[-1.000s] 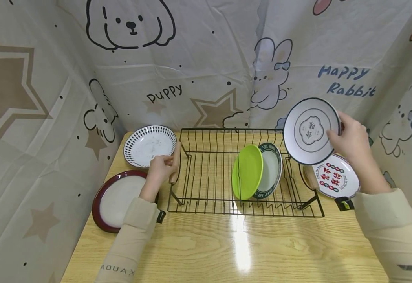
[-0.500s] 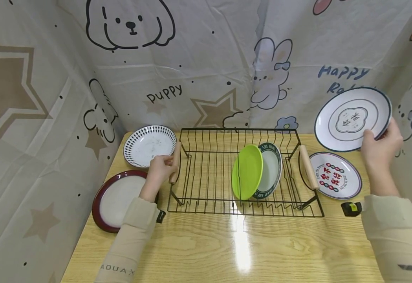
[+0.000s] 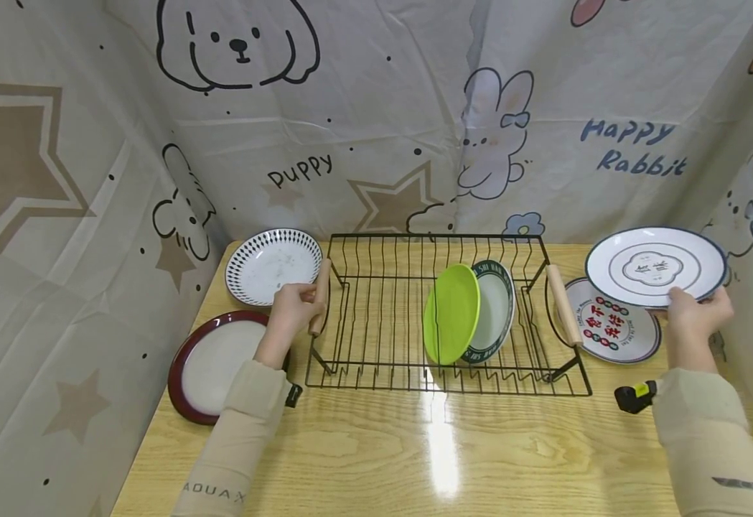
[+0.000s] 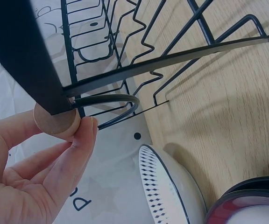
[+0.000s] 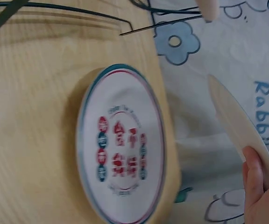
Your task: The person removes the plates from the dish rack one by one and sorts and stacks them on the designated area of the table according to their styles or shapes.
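Observation:
My left hand (image 3: pixel 295 316) pinches the left wooden handle (image 3: pixel 321 296) of a black wire dish rack (image 3: pixel 382 366); the left wrist view shows thumb and fingers around the handle's end (image 4: pixel 56 122). At the right, my right hand (image 3: pixel 698 319) grips the near right edge of a white plate (image 3: pixel 615 258) with a dark rim and a flower-shaped emblem. That plate is raised over a white plate with red lettering (image 3: pixel 615 341), partly covering it in the head view. Inside the rack, a green plate (image 3: pixel 450 316) leans beside a dark-green-rimmed plate (image 3: pixel 499 309).
A bowl with a black diamond-patterned rim (image 3: pixel 273 269) and a maroon-rimmed plate (image 3: pixel 217 373) lie left of the rack. The right wooden handle (image 3: pixel 563 305) stands close to the lettered plate. Printed curtains (image 3: pixel 376 129) enclose the wooden table (image 3: pixel 376 452) at back and sides.
The right hand has carried the emblem plate from above the rack's right end out to the right, then lowered it and tilted it flatter. The left hand stays on the handle.

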Demonstrator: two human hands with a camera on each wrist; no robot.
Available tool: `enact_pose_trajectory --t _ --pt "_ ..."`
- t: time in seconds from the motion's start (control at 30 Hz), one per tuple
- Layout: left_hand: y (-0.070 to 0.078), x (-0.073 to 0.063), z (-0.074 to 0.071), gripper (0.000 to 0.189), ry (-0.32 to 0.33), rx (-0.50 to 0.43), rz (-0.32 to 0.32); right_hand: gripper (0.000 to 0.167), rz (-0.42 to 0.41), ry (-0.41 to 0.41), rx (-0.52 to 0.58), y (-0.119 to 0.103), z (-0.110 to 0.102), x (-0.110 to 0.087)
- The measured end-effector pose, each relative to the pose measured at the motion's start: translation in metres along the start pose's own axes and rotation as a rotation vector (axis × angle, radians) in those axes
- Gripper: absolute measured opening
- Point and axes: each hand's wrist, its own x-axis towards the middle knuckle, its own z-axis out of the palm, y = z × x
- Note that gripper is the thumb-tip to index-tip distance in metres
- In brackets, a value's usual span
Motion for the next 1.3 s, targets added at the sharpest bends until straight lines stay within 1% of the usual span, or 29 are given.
enact_pose_trajectory --t 0.07,0.1,0.17,0.23,0.3,0.33,0.4,0.53,0.57,0.63,0.73,0.8,0.87,0.93,1.07,1.13,1.2,1.3 --pt "0.0 0.0 0.0 0.04 0.001 0.001 0.001 0.069 0.095 0.019 0.044 0.009 -0.006 0.008" --pt "0.0 0.0 0.0 0.04 0.001 0.0 0.001 0.071 0.129 0.029 0.046 0.014 -0.01 0.012" --pt "0.0 0.0 0.0 0.04 0.0 0.0 0.0 0.076 0.187 0.043 0.059 0.026 -0.017 0.023" --pt "0.0 0.0 -0.001 0.04 0.0 0.0 -0.001 0.082 0.235 0.063 0.038 0.038 -0.026 0.037" --pt "0.0 0.0 -0.001 0.04 -0.001 -0.001 -0.001 0.085 0.26 0.078 -0.02 0.049 -0.033 0.047" --pt "0.0 0.0 -0.001 0.04 0.0 -0.001 -0.002 0.085 0.258 0.089 -0.034 0.054 -0.036 0.05" --pt "0.0 0.0 0.0 0.04 0.001 0.0 -0.001 0.085 0.263 0.104 -0.059 0.061 -0.04 0.053" --pt "0.0 0.0 0.0 0.04 0.003 -0.001 -0.002 0.082 0.281 0.109 -0.03 0.066 -0.041 0.047" --pt "0.0 0.0 0.0 0.04 0.003 -0.001 -0.001 0.082 0.298 0.105 -0.023 0.066 -0.041 0.046" --pt "0.0 0.0 0.0 0.04 0.003 -0.003 0.0 0.081 0.32 0.087 -0.012 0.07 -0.044 0.047" --pt "0.0 0.0 0.0 0.04 0.004 -0.002 0.003 0.08 0.318 0.037 -0.017 0.077 -0.05 0.05" --pt "0.0 0.0 0.0 0.04 0.005 0.0 0.001 0.078 0.321 0.015 -0.018 0.08 -0.052 0.048" --pt "0.0 0.0 0.0 0.04 0.006 0.001 -0.001 0.079 0.327 0.01 -0.004 0.08 -0.051 0.043" --pt "0.0 0.0 0.0 0.04 0.008 0.002 -0.003 0.08 0.351 0.019 0.001 0.078 -0.048 0.034" --pt "-0.001 0.0 0.001 0.04 0.008 -0.002 -0.003 0.08 0.405 0.037 -0.045 0.069 -0.043 0.013" --pt "0.0 0.0 0.001 0.04 0.006 -0.003 -0.002 0.081 0.419 0.044 -0.075 0.067 -0.042 0.006" --pt "0.0 0.0 0.001 0.04 0.007 -0.003 -0.001 0.082 0.43 0.05 -0.097 0.066 -0.042 0.004" --pt "0.0 0.0 0.001 0.04 0.006 -0.004 -0.003 0.084 0.435 0.053 -0.13 0.068 -0.042 0.007"
